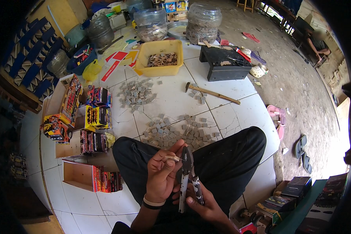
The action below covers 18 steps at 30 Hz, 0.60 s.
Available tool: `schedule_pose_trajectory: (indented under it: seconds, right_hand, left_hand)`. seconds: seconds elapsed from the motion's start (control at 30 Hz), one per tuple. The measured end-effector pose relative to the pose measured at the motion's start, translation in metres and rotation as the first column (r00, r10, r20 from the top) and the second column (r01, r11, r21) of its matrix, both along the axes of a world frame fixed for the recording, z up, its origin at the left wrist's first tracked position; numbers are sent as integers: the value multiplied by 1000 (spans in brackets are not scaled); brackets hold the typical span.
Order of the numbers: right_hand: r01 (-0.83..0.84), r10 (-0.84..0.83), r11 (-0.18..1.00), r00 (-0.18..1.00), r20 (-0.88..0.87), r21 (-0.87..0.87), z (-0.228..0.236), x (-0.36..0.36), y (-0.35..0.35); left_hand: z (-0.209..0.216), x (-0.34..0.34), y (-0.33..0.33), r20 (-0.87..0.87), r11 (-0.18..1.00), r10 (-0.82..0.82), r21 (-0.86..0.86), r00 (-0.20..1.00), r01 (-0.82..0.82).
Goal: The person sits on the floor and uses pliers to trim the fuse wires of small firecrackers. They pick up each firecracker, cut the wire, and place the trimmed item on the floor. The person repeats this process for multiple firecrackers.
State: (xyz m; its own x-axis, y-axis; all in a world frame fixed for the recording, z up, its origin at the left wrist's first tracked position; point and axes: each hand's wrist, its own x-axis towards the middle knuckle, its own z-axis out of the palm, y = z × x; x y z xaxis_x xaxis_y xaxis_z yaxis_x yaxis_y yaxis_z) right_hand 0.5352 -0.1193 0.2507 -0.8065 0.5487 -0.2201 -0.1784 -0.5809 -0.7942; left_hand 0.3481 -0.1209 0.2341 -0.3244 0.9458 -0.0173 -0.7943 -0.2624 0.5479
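Between finger and thumb, my left hand (162, 175) pinches a small pale wooden piece (172, 158) with a thin wire at its end. My right hand (201, 202) is wrapped round the worn, white-flecked handles of the pliers (186, 171), which point away from me. The pliers' jaws are beside the wire; I cannot tell whether they grip it. Both hands are above my lap, between my crossed legs. Just beyond lie many small grey square pieces (160, 130) with thin wires, scattered on the white tiles.
A yellow basin (160, 70) holds small wooden pieces. A hammer (214, 93) lies before a low black stool (224, 64). Printed toy-like boxes (99, 119) and open trays stand left. Clear plastic jars (203, 23) stand at the back. Slippers (302, 154) and a seated person (318, 43) are right.
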Motion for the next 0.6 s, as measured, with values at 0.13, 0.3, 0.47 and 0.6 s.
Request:
schedule_pose_trajectory:
  seconds: [0.13, 0.3, 0.47, 0.6]
  right_hand:
    - [-21, 21, 999, 1000, 22, 34, -3, 1, -1]
    - [19, -20, 999, 999, 33, 40, -12, -1, -4]
    - [-66, 71, 996, 991, 110, -55, -31, -1, -6]
    - [6, 16, 988, 990, 142, -153, -45, -5, -22]
  left_hand:
    - [3, 1, 0, -56, 999, 4, -35, 998, -6]
    - [3, 5, -1, -40, 1000, 10, -29, 999, -11]
    - [-5, 6, -1, -53, 999, -25, -36, 998, 23]
    - [-13, 10, -4, -42, 995, -67, -79, 997, 63]
